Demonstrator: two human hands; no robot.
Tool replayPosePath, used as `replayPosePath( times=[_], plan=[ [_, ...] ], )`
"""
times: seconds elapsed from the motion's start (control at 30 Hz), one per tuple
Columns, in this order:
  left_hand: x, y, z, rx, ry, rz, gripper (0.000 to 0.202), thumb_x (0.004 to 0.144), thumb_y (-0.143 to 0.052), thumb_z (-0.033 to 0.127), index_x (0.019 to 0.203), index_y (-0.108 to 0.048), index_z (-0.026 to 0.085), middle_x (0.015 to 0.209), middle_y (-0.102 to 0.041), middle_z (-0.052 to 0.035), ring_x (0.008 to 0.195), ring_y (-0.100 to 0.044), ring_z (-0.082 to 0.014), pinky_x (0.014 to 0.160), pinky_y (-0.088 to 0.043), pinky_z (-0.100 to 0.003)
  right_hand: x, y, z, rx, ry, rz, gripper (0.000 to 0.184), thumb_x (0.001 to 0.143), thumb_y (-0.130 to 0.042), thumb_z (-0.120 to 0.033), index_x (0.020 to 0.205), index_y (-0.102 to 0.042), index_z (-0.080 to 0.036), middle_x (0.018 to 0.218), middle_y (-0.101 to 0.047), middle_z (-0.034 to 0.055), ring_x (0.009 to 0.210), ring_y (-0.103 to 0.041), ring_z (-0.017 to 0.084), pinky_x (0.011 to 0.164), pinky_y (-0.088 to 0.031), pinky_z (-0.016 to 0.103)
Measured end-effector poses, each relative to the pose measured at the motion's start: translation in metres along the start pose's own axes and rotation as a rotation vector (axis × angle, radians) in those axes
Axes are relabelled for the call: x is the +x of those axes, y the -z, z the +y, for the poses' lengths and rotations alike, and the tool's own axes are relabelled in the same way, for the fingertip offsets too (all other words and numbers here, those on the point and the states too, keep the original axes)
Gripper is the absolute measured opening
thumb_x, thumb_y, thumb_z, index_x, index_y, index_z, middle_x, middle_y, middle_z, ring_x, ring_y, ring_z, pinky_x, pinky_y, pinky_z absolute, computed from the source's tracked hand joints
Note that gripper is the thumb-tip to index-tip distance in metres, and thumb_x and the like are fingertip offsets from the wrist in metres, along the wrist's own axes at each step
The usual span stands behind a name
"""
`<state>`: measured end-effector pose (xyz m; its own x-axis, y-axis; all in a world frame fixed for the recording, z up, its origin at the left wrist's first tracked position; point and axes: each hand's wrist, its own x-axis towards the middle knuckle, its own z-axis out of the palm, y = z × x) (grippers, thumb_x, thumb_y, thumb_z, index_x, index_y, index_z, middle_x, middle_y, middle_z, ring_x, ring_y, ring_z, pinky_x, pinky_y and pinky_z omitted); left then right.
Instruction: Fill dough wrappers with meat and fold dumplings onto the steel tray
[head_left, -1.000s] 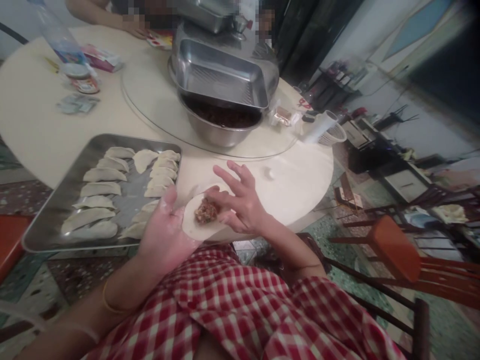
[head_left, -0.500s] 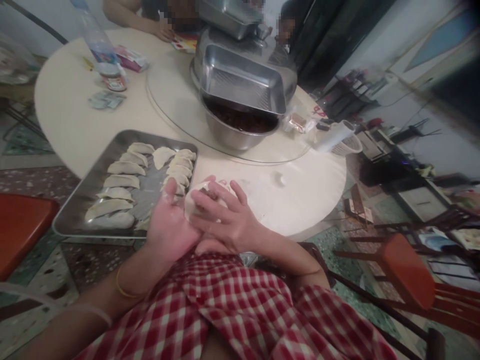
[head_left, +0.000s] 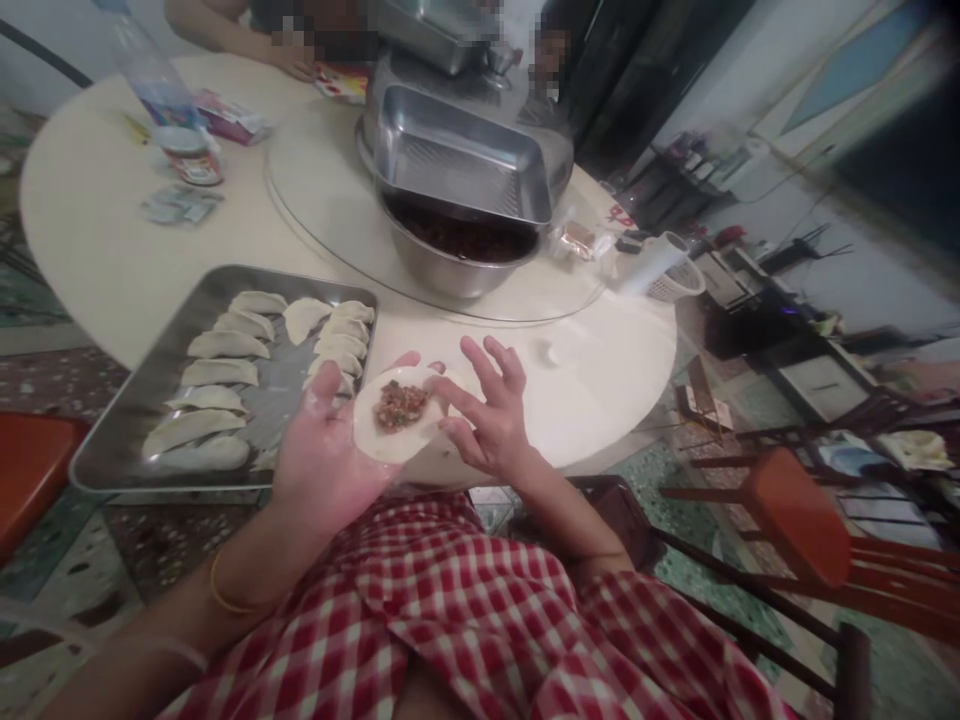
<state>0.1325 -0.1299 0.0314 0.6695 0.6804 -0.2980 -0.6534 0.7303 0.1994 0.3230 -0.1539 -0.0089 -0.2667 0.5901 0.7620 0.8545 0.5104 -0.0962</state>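
On the palm and fingers of my left hand [head_left: 330,470] rests a round dumpling wrapper [head_left: 375,437], with a mound of chopped meat filling [head_left: 401,405] in its middle. The left thumb points up beside the wrapper. My right hand [head_left: 487,415] is at the wrapper's right edge with its fingers spread; the index fingertip reaches the edge near the filling, though whether it touches is hard to tell. To the left, a metal tray [head_left: 97,470] holds folded dumplings [head_left: 221,373] in two rows, a single dumpling [head_left: 306,319] lying between them at the far end.
A metal basin [head_left: 461,275] of dark filling stands on the glass turntable [head_left: 315,235], a metal pan [head_left: 465,165] resting over it. A small dough piece [head_left: 553,352] lies on the table. A bottle [head_left: 154,95], jar [head_left: 191,160] and white basket [head_left: 679,275] stand farther off. Another person's arm [head_left: 225,40] is across the table.
My right hand has drawn back to the right off the wrapper, uncovering the filling. My left hand still holds the wrapper. The whole view has shifted slightly.
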Motion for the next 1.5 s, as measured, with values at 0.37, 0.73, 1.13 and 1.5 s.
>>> replayPosePath(
  times=[0.37,0.73,1.13,1.5],
  plan=[
    [-0.003,-0.007,0.005,-0.013,-0.019,-0.033,0.067,0.097,-0.029,0.052,0.152,-0.025,0.012,0.124,-0.069,-0.0146,0.115,-0.064,-0.0262,0.109,-0.039,-0.042,-0.009,0.009,0.004,-0.054,0.103,0.144,0.041,0.09,-0.049,-0.053,0.124,-0.061,-0.034,0.138,-0.059,0.001,0.14,-0.04,0.026,0.12,-0.024,0.05],
    [-0.003,-0.018,0.005,-0.009,-0.181,0.15,0.067,0.097,-0.026,0.049,0.147,-0.035,0.006,0.111,-0.074,-0.0174,0.104,-0.07,-0.0265,0.09,-0.053,-0.038,-0.023,0.001,-0.008,-0.012,0.175,0.176,0.038,0.084,-0.063,-0.05,0.119,-0.063,-0.038,0.128,-0.066,-0.002,0.14,-0.039,0.023,0.125,-0.018,0.045],
    [-0.005,-0.009,0.004,-0.023,-0.048,-0.011,0.067,0.096,-0.035,0.05,0.15,-0.029,0.011,0.122,-0.07,-0.0156,0.116,-0.064,-0.0248,0.108,-0.041,-0.04,-0.004,-0.002,-0.008,0.018,-0.048,0.192,0.032,0.089,-0.054,-0.031,0.12,-0.059,-0.031,0.133,-0.059,0.0065,0.126,-0.053,0.025,0.103,-0.047,0.048],
    [0.005,-0.004,0.004,-0.011,-0.089,0.049,0.065,0.096,-0.034,0.045,0.15,-0.029,0.009,0.112,-0.074,-0.0147,0.106,-0.069,-0.0255,0.097,-0.051,-0.039,0.003,-0.001,-0.007,0.253,-0.206,0.054,0.026,0.09,-0.049,-0.031,0.111,-0.062,-0.024,0.134,-0.054,0.0111,0.126,-0.052,0.024,0.103,-0.047,0.049]
  ],
)
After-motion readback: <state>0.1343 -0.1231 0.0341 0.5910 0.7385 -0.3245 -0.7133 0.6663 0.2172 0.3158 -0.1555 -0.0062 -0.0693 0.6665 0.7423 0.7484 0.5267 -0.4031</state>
